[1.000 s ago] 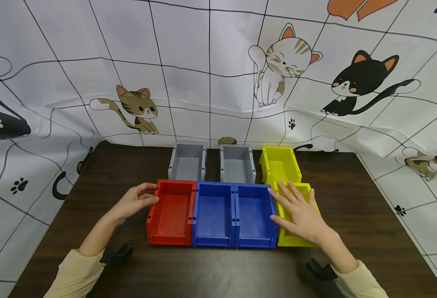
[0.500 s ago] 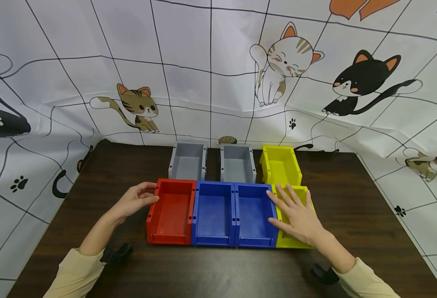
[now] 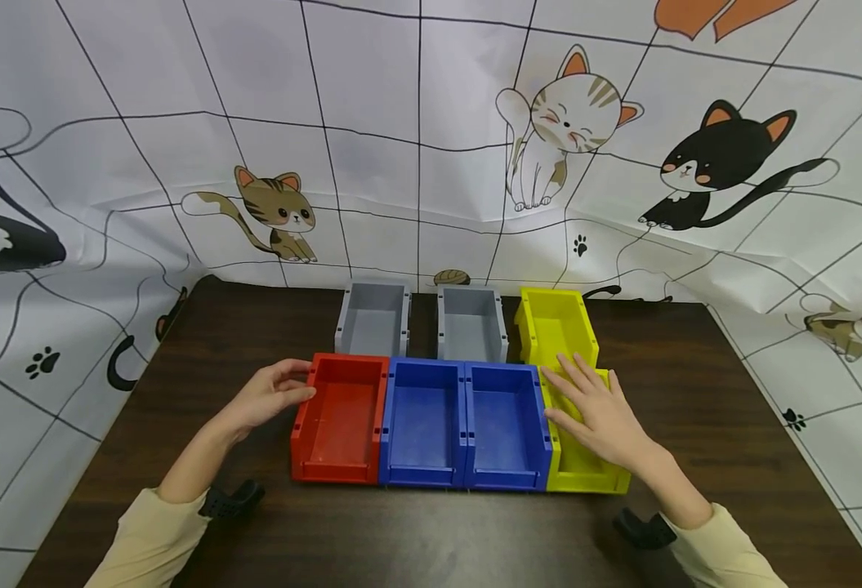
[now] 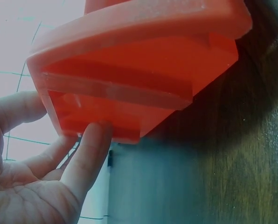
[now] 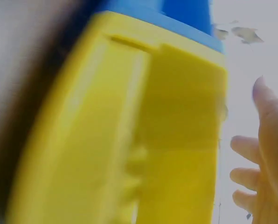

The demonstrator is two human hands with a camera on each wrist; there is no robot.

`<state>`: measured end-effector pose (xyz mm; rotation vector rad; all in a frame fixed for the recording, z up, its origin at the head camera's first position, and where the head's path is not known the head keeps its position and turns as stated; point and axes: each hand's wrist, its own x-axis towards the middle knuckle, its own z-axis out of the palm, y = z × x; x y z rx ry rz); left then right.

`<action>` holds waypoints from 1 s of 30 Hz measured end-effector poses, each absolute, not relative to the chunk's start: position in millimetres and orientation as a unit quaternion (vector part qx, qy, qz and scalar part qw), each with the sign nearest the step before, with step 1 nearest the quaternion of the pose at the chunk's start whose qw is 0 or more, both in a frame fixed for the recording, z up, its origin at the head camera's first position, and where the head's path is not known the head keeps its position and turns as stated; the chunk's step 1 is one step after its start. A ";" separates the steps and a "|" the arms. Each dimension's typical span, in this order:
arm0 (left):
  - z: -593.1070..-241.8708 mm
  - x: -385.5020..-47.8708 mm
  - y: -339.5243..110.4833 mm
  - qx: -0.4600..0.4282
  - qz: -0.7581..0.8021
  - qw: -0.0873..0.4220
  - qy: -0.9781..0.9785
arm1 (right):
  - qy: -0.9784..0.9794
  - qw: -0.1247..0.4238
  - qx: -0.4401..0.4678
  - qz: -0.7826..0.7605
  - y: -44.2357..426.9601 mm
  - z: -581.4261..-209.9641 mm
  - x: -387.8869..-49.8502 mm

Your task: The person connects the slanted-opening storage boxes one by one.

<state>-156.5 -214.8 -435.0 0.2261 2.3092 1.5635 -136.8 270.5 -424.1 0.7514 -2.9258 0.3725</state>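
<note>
A red bin (image 3: 338, 420) stands at the left end of a row, against two blue bins (image 3: 423, 425) (image 3: 504, 425). My left hand (image 3: 265, 396) touches the red bin's left side; in the left wrist view its thumb (image 4: 90, 154) lies against the red outer wall, other fingers near the rear corner. At the row's right end is a yellow bin (image 3: 585, 472). Over it my right hand (image 3: 603, 416) is spread, fingers fairly straight, hiding part of its inside. In the right wrist view that hand (image 5: 269, 154) appears apart from the yellow bin, which is blurred.
Behind the row stand two grey bins (image 3: 375, 318) (image 3: 472, 322) and a second yellow bin (image 3: 554, 322). All rest on a dark wooden table (image 3: 401, 539). A white cloth with cat drawings (image 3: 372, 90) hangs behind the table's back edge.
The front yellow bin has shifted slightly toward me and straightened beside the blue bin. My right hand has moved a little right, off the blue rim. The left hand stays put.
</note>
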 end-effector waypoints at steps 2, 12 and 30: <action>-435.7 -155.9 -216.6 0.079 0.549 0.166 0.815 | -0.959 0.072 0.233 0.148 273.4 -418.2 -144.8; -435.6 -153.0 -232.3 0.072 0.541 0.159 0.823 | -0.948 0.121 0.173 0.237 300.0 -408.6 -188.5; -433.3 -147.0 -252.1 0.057 0.517 0.144 0.842 | -0.942 0.039 0.046 0.329 328.5 -420.8 -234.2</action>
